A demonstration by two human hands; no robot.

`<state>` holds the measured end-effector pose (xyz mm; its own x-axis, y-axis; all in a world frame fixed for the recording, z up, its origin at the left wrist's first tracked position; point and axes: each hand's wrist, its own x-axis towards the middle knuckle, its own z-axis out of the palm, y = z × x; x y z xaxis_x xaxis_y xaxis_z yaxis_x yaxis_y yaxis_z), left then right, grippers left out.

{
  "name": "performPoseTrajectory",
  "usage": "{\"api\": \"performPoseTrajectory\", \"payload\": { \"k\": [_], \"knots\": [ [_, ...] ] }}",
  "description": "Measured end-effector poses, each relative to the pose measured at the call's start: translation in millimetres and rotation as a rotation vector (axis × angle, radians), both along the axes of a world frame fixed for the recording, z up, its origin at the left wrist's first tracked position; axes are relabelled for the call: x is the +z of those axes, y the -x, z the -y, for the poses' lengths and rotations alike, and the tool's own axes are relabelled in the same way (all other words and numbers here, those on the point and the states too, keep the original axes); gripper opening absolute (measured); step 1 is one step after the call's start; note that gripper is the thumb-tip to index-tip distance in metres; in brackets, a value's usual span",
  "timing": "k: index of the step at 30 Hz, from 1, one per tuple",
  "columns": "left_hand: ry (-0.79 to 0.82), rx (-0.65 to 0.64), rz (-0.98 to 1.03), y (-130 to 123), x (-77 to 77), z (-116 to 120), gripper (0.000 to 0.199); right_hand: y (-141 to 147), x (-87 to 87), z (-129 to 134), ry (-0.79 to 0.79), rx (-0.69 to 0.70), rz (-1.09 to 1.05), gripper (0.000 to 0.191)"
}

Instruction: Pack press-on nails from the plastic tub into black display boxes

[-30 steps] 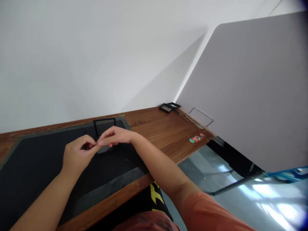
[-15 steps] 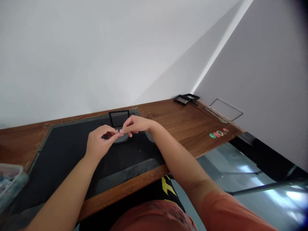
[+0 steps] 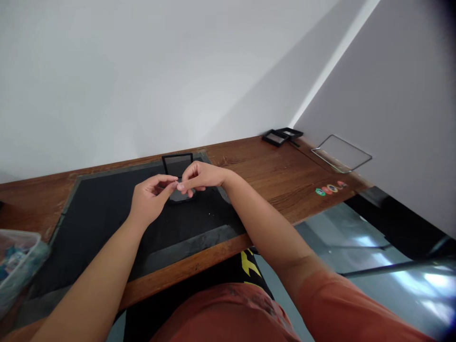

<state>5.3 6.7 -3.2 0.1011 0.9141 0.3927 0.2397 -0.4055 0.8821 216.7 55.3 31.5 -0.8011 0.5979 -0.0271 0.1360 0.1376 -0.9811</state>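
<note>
My left hand (image 3: 151,194) and my right hand (image 3: 200,177) meet fingertip to fingertip over a small black case (image 3: 177,166) with its lid raised. Both pinch at the same spot, where a tiny pale piece barely shows; its kind is too small to make out. The fingers partly cover the case's base, which lies on a black mat (image 3: 103,204). Tiny white specks (image 3: 209,213) lie on the mat to the right of the hands.
At the left edge stands a clear plastic tub (image 3: 19,251) with small colourful packets. Black framed boxes (image 3: 276,137) lie at the back right of the wooden table (image 3: 245,161), near a wire frame (image 3: 342,154) and several round stickers (image 3: 329,189). The table's front edge is close to my body.
The camera view has shifted slightly, showing more of the tub. Both hands stay together over the case, and the fingers have shifted a little around the tiny piece.
</note>
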Motion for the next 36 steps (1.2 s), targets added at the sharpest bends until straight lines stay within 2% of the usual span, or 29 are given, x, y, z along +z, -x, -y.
{"api": "performPoseTrajectory", "payload": {
  "k": [5, 14, 20, 24, 30, 36],
  "knots": [
    [0.253, -0.112, 0.224, -2, 3.7, -2, 0.034, 3, 2.4, 4, -0.039, -0.011, -0.01, 0.037],
    [0.368, -0.152, 0.288, -4, 9.8, 0, 0.048, 1, 4.8, 2, -0.067, -0.082, -0.085, 0.031],
    [0.314, -0.191, 0.271, -4, 7.2, -1, 0.043, 3, 2.0, 1, -0.025, -0.137, -0.138, 0.033],
    [0.181, -0.208, 0.197, -3, 1.4, -5, 0.037, 4, 0.1, 1, -0.01, -0.126, -0.125, 0.037],
    [-0.1, -0.086, 0.01, -4, -11.3, -6, 0.022, 2, -1.4, -1, 0.0, -0.087, -0.109, 0.036],
    [-0.145, -0.05, -0.047, -4, -14.3, -8, 0.016, 2, -3.8, -2, -0.045, -0.105, -0.124, 0.032]
  ]
}}
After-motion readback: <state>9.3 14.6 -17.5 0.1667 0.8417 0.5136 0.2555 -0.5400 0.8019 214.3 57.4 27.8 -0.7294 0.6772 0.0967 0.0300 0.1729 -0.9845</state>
